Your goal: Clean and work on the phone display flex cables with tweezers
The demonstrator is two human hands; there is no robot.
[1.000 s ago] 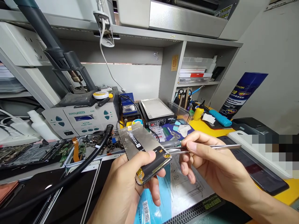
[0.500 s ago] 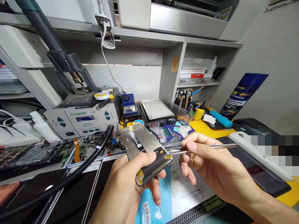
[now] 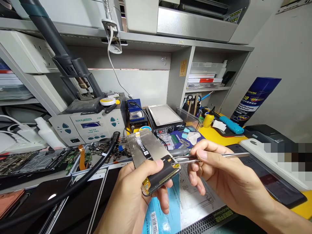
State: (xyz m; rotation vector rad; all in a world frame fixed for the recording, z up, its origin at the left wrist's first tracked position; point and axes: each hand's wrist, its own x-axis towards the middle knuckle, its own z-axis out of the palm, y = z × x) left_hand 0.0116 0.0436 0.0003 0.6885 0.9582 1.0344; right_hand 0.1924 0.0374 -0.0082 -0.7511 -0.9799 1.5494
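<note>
A phone screen panel shows its silvery metal back, with a labelled flex strip down the middle and a black lower end with gold contacts at the corners. My left hand grips it by that lower part, thumb on top and fingers underneath. My right hand pinches a pair of metal tweezers between thumb and fingers. The tweezers' tips lie at the panel's right edge near the corner contact; whether they touch it I cannot tell.
Below the hands lies a blue and white printed sheet. Left are a black hose, several phone screens and a tray of circuit boards. Behind stand a rework station and a hot plate; a blue spray can stands right.
The view has shifted slightly. The tweezers' tips have drawn back a little from the corner contact towards the panel's right edge. Both hands keep their holds.
</note>
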